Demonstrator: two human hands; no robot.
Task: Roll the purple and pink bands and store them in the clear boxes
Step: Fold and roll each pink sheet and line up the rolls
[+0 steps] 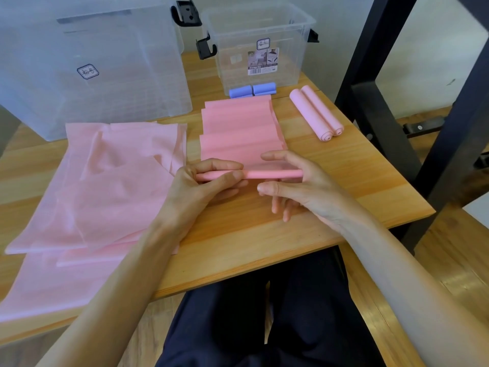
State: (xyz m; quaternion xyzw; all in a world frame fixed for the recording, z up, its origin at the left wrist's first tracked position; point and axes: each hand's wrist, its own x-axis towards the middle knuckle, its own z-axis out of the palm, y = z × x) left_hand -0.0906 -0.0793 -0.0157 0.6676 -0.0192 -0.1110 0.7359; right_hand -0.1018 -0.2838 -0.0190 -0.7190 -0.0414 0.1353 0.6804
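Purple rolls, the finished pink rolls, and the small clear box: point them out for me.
Purple rolls (pixel 252 90): head view, where the two rolls meet.
Finished pink rolls (pixel 316 112): head view, seam between the pair.
Small clear box (pixel 260 25): head view, front rim.

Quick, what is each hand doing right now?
Left hand: fingers curled round the pink band roll, pinching it.
Right hand: fingers straight, touching the roll's other end, not gripping.
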